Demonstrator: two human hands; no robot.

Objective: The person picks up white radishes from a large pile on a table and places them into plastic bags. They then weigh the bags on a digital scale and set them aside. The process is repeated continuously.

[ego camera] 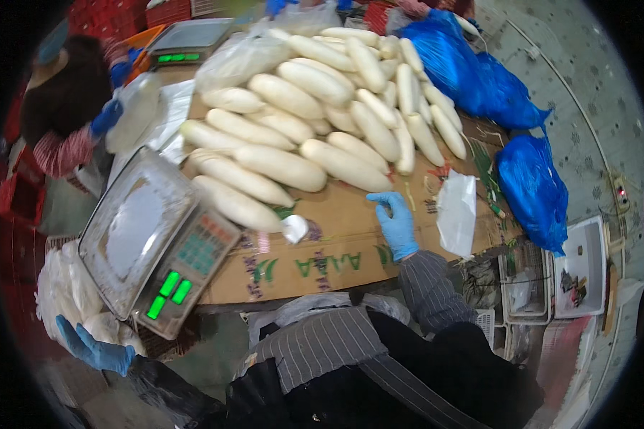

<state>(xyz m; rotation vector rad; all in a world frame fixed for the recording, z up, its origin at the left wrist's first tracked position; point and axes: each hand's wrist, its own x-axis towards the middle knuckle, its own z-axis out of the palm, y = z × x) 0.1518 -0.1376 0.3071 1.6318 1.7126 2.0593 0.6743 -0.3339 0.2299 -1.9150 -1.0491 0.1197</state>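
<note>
A large heap of white daikon radishes (290, 166) covers much of a cardboard-topped table (300, 257). My right hand (396, 222), in a blue glove, is just below the near end of one radish (349, 166); its thumb and fingers are curved apart with nothing between them. To the left stands a digital weighing scale (139, 220) with a bare, stained pan and a lit green display. My left hand (96, 348), also gloved, is apart-fingered and empty beside several bagged white radishes (75, 289) below the scale. Whether it touches the bags is unclear.
Blue plastic bags (534, 187) line the table's right side, near a white foam box (582, 268) and plastic crates (523, 284). A co-worker (67, 102) at upper left holds a bagged radish (134, 112) near a second scale (188, 43). A white plastic bag (457, 214) lies on the cardboard.
</note>
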